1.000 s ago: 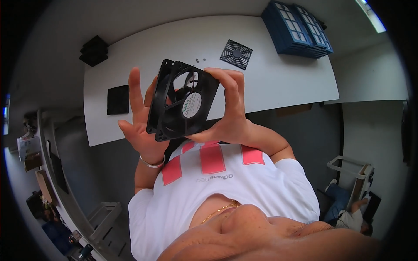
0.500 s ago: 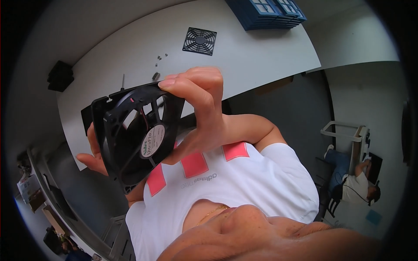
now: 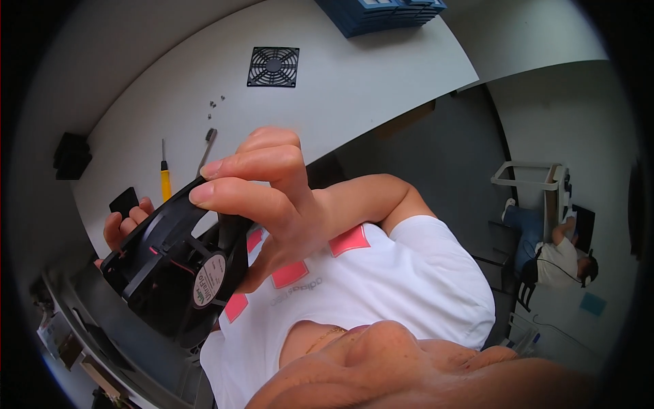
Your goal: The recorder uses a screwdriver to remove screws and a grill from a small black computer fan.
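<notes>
Both my hands hold up a square black cooling fan (image 3: 163,249) with a round label on its hub and a red wire along one strut. My right hand (image 3: 272,187) grips the frame, fingertips on its upper edge and thumb lower down, largely hidden. Behind the frame's left side, the fingers of my left hand (image 3: 125,226) curl against it; the rest of that hand is hidden. Beyond the fan, a yellow-handled screwdriver (image 3: 165,178) and a small dark-headed brush (image 3: 209,140) lie on the white table (image 3: 354,88). Several small screws (image 3: 212,105) lie near the brush.
A square black fan guard (image 3: 273,65) lies flat farther back. Blue stacked trays (image 3: 381,19) stand at the table's far right. A flat black object (image 3: 124,202) lies beside my left fingers, and a black block (image 3: 71,156) sits past the left edge. A seated person (image 3: 560,258) is off right.
The fan has tilted and moved left and slightly down, with both hands still on it. The screwdriver and brush, mostly covered before, now show. The table has shifted left in view.
</notes>
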Demonstrator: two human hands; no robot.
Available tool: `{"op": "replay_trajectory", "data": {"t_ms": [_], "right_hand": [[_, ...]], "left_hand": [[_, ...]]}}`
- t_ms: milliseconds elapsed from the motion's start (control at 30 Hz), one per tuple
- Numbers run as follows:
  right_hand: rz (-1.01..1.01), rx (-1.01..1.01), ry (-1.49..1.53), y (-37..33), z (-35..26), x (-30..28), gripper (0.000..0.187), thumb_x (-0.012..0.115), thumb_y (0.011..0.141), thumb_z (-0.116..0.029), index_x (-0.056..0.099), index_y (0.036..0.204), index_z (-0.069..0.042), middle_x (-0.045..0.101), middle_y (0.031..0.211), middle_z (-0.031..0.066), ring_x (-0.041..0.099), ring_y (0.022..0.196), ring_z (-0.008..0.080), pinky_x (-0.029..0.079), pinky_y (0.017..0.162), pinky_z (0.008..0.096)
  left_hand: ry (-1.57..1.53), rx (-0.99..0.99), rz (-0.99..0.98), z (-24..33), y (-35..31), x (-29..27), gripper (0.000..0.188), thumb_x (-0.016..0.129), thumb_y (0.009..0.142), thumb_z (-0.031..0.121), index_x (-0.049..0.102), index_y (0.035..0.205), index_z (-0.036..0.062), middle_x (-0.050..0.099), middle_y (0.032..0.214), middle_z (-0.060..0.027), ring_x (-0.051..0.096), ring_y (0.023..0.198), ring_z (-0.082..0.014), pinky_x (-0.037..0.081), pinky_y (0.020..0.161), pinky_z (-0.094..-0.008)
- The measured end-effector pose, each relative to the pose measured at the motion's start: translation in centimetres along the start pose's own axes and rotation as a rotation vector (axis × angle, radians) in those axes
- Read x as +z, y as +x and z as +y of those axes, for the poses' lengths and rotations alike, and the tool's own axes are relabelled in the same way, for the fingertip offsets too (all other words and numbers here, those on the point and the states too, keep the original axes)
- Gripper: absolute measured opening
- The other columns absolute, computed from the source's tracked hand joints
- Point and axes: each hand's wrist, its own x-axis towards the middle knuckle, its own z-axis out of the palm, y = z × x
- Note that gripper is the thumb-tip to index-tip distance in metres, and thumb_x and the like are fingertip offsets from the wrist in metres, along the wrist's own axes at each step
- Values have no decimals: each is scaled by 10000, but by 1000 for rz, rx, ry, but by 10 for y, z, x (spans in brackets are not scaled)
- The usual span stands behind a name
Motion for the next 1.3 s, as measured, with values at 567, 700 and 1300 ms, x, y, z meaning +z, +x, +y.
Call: {"op": "replay_trajectory", "data": {"t_ms": [567, 700, 1300], "right_hand": [[-199, 155, 29, -4, 18, -2, 1046, 919, 457, -191, 429, 1375, -80, 394, 1242, 145, 382, 1125, 332, 396, 921, 444], [-365, 171, -88, -1, 15, -5, 1108, 937, 463, -190, 364, 1405, -81, 373, 1261, 156, 378, 1182, 355, 457, 901, 443], [-369, 202, 48, -6, 27, 4, 1033, 858, 586, 3, 266, 1426, -100, 296, 1417, 189, 588, 1100, 272, 494, 945, 382]], "left_hand": [[-60, -130, 64, 14, -11, 120, 1372, 830, 515, 737, 151, 1562, 165, 387, 1493, -191, 429, 1374, -352, 439, 1099, -486], [-16, -45, 22, 12, -1, 131, 1255, 723, 647, 781, 180, 1552, 102, 357, 1504, -165, 419, 1370, -305, 419, 1108, -461], [248, -112, 101, -7, -10, 93, 504, 562, 996, 467, 492, 1257, 42, 615, 1021, -39, 548, 769, -53, 468, 652, -191]]}}
